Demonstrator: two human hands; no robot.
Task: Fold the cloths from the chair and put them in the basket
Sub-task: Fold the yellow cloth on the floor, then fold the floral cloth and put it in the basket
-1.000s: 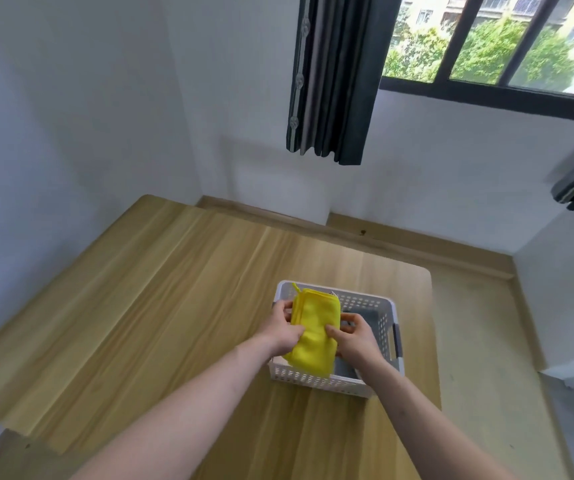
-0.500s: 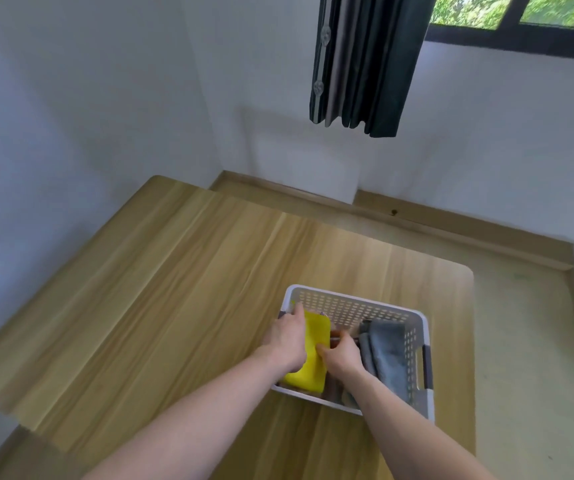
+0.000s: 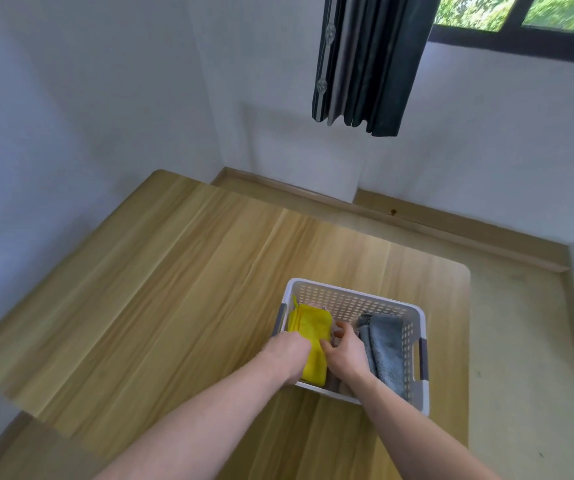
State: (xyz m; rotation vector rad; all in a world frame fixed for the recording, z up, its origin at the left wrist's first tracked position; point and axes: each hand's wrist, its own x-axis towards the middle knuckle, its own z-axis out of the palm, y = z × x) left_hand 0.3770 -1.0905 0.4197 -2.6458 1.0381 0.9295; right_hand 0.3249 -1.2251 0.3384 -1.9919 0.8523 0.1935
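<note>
A white perforated basket (image 3: 347, 292) stands on the wooden table near its right edge. Inside it, a folded yellow cloth (image 3: 311, 327) stands on edge at the left end. Folded grey cloths (image 3: 386, 348) fill the right side. My left hand (image 3: 287, 355) grips the near end of the yellow cloth from the left. My right hand (image 3: 342, 353) reaches into the basket beside the cloth, thumb against its right face and fingers curled down between the yellow and grey cloths. The chair is out of view.
The wooden table (image 3: 174, 306) stretches to the left and ahead of the basket. White walls stand close on the left and behind. A dark curtain (image 3: 365, 64) hangs below a window. Bare floor (image 3: 521, 341) lies right of the table.
The yellow cloth went from above the basket down into its left end, both hands following it in. The camera tilted downward and the grey cloths came into view.
</note>
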